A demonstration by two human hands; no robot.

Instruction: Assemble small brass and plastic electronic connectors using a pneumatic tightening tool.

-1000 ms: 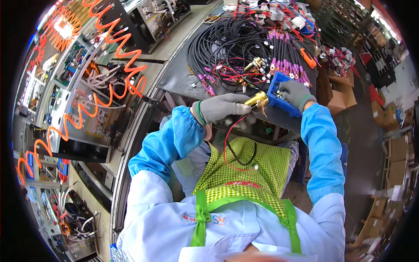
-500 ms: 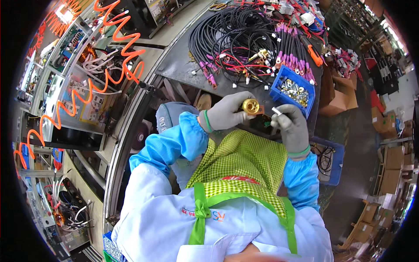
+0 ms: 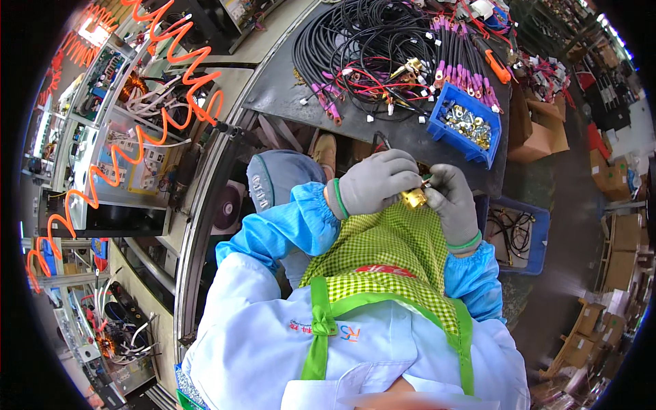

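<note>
Right now I see a small brass fitting (image 3: 414, 199), shiny gold and roughly cylindrical, partly hidden by grey gloves. My left hand (image 3: 374, 183) curls over it from the left, fingers closed round its upper side. My right hand (image 3: 454, 203) comes from the right, fingertips pinching the same piece. Both wrists sit bent above the green checked apron (image 3: 383, 249). So the fitting lies between both hands, near the dark table (image 3: 287, 89) edge, well below the blue bin (image 3: 467, 124) of metal parts.
</note>
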